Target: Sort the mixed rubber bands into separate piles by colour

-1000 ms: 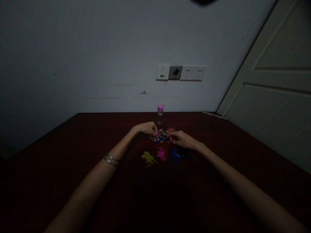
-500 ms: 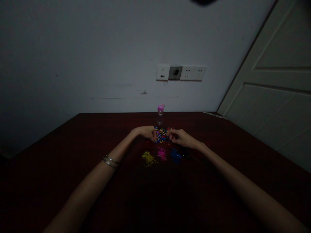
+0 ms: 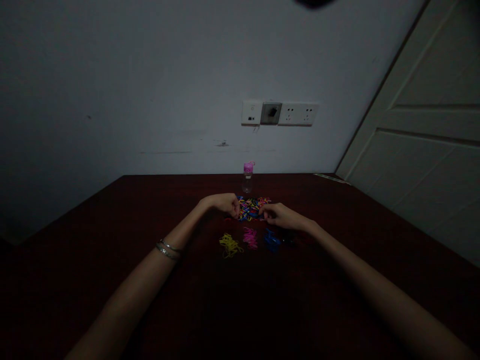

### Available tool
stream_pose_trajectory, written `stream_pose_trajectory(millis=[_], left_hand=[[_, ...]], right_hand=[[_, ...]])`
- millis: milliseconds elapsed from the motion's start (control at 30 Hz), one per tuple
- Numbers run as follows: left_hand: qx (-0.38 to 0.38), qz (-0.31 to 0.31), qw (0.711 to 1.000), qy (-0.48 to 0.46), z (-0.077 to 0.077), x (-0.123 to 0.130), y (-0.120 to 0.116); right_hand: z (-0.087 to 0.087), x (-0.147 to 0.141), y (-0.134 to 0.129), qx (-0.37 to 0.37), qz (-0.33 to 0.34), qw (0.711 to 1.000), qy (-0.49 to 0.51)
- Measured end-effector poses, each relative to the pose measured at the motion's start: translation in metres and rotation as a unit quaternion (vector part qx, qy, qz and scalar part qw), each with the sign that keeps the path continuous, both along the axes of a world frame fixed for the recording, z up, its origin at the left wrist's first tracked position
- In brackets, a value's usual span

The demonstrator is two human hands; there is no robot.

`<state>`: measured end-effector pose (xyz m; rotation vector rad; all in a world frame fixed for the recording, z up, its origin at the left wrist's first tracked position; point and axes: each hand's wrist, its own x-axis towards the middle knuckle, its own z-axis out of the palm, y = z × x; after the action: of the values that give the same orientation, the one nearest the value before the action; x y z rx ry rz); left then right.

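Fingers (image 3: 236, 207) of left hand (image 3: 223, 202) and right hand (image 3: 284, 216) curl narrow at mixed bands (image 3: 249, 206) toward tabletop's (image 3: 112, 225) far edge; cannot tell whether gripping. Yellow pile (image 3: 229, 245), pink pile (image 3: 250, 239), blue pile (image 3: 271, 240) lie farther from that edge, gaps apparently keeping colours apart.

- Two silver-toned bangles (image 3: 166, 253) are worn close together on the left forearm (image 3: 131, 300), set back from the wrist.
- The bangle nearer the hand is seen as a slim, rounded band; the other is shown broader, with small bright glints.
- Any engraving is hidden by dim light and blur.
- The right forearm (image 3: 367, 275) is seen bare along its visible length.
- The left hand (image 3: 225, 204) and right hand (image 3: 284, 216) are ungloved.
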<state>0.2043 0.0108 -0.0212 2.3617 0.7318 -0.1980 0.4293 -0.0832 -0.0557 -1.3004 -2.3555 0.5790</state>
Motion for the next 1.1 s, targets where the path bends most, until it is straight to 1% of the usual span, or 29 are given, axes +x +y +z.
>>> stream_pose_trajectory(millis=[100,233,367,500,600,733,800,933,1100], left_hand=[[0.0,0.0,1.0,-0.002,-0.001,0.0,0.001],[0.007,-0.006,1.0,-0.02,-0.004,0.002,0.0],[0.018,-0.015,0.999,-0.032,-0.003,0.004,-0.003],[0.021,-0.018,0.999,-0.031,-0.003,0.003,-0.003],[0.02,-0.015,0.999,-0.032,-0.003,0.002,-0.002],[0.03,-0.016,0.999,-0.025,-0.004,0.004,-0.002],[0.047,-0.02,0.999,-0.016,-0.004,0.006,-0.004],[0.08,-0.011,0.997,0.005,-0.005,0.011,-0.01],[0.09,-0.01,0.996,0.01,-0.007,0.011,-0.011]], right_hand=[[0.006,-0.005,-0.003,-0.025,0.002,0.999,0.045],[0.014,-0.021,-0.012,-0.08,0.033,0.992,0.096],[0.013,-0.037,-0.02,-0.109,0.069,0.986,0.104],[0.014,-0.043,-0.023,-0.116,0.073,0.986,0.097],[0.02,-0.039,-0.023,-0.109,0.062,0.987,0.1],[0.025,-0.022,-0.016,-0.081,0.025,0.988,0.13],[0.023,-0.012,-0.011,-0.07,0.007,0.986,0.154],[0.018,0.004,-0.003,-0.079,-0.023,0.981,0.175],[0.016,0.007,-0.002,-0.089,-0.039,0.978,0.187]])
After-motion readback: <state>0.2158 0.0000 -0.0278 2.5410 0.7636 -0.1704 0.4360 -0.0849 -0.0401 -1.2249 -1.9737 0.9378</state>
